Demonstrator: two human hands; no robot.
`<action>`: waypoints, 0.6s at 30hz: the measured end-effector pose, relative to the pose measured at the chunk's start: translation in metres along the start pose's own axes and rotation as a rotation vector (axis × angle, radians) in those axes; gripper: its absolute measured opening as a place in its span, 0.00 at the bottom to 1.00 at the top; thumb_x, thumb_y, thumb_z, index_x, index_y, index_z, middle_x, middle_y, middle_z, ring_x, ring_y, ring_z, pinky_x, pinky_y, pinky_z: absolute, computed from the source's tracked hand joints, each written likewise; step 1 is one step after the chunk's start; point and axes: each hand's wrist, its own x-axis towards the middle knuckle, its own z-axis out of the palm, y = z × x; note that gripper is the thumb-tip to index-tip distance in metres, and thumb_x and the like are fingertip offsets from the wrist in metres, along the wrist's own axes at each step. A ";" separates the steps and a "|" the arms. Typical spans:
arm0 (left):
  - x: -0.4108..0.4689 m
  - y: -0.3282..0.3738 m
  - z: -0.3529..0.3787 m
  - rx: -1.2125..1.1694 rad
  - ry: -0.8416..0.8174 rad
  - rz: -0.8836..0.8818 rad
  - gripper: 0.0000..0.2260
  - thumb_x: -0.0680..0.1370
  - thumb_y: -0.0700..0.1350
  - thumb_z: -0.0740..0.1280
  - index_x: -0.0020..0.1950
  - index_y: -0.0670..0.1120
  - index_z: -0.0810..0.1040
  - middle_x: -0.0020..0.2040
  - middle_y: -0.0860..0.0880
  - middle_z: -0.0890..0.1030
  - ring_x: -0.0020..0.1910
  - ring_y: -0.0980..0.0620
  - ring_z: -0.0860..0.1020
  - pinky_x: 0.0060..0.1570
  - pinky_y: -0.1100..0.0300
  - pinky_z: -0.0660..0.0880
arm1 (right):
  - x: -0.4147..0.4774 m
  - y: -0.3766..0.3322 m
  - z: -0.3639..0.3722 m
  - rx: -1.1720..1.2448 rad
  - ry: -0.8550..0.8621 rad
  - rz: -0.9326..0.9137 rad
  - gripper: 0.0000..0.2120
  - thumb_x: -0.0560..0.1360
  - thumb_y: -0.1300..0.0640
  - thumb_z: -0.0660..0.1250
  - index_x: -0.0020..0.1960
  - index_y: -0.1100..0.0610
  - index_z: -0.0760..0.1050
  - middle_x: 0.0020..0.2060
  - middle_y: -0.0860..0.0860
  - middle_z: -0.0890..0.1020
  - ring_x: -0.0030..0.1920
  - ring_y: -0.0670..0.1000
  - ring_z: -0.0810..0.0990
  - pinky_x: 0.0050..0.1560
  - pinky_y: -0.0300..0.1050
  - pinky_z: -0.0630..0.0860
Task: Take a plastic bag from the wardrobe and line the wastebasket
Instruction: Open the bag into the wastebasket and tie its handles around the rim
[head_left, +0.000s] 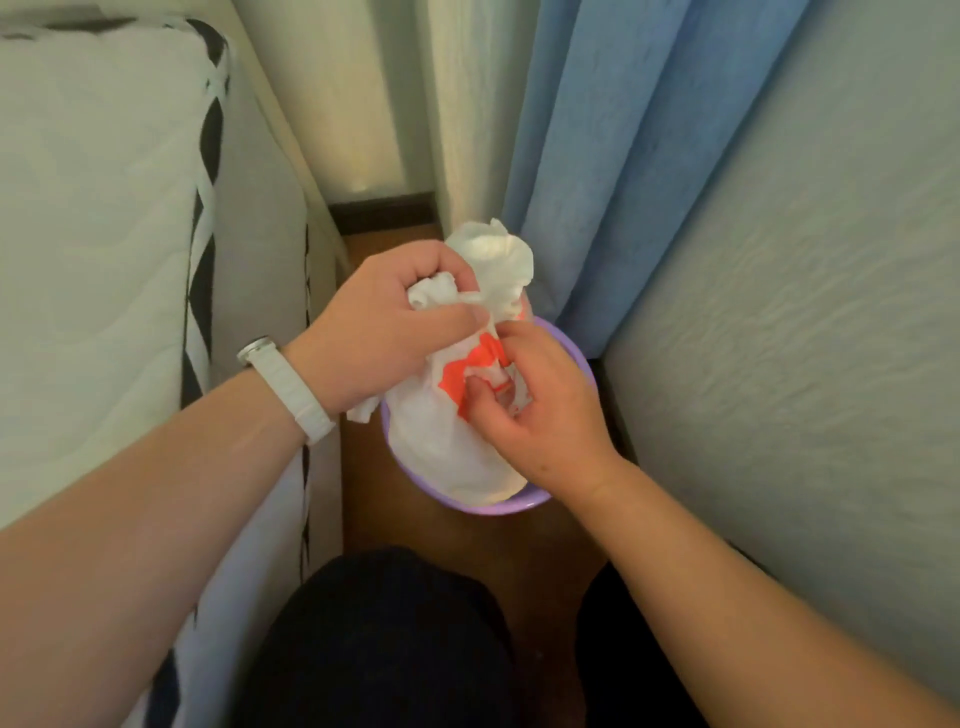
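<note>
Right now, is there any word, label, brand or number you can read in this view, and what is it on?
No text can be read.
Plastic bag: red-orange print between the hands, crumpled and blurred; no letters can be made out.
Watch on the left wrist: its face is turned away and too small to read.
Purple wastebasket, blue curtain, mattress: no markings show.

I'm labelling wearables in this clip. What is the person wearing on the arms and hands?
Both forearms are bare, with no sleeves in view. The left wrist carries a white watch with a silver case. The left hand and right hand wear no gloves, and no rings show.
</note>
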 end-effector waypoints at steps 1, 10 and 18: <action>0.000 -0.002 0.003 0.019 -0.015 -0.022 0.04 0.70 0.48 0.72 0.40 0.53 0.77 0.38 0.55 0.78 0.36 0.60 0.76 0.36 0.65 0.74 | -0.006 0.001 0.001 0.010 -0.037 0.048 0.13 0.78 0.46 0.64 0.59 0.51 0.76 0.56 0.43 0.79 0.55 0.44 0.77 0.57 0.44 0.76; -0.001 -0.037 0.046 0.242 -0.170 -0.163 0.05 0.76 0.49 0.71 0.44 0.58 0.75 0.47 0.54 0.80 0.49 0.51 0.80 0.46 0.58 0.79 | -0.036 0.048 0.002 -0.094 -0.127 0.162 0.12 0.79 0.50 0.66 0.60 0.54 0.77 0.58 0.47 0.78 0.56 0.46 0.75 0.57 0.38 0.71; 0.012 -0.091 0.067 0.430 -0.154 -0.237 0.03 0.77 0.52 0.69 0.48 0.55 0.77 0.44 0.54 0.81 0.44 0.55 0.79 0.41 0.61 0.76 | -0.017 0.090 0.021 -0.242 -0.322 0.204 0.09 0.79 0.50 0.65 0.57 0.51 0.75 0.56 0.45 0.76 0.54 0.47 0.74 0.52 0.41 0.72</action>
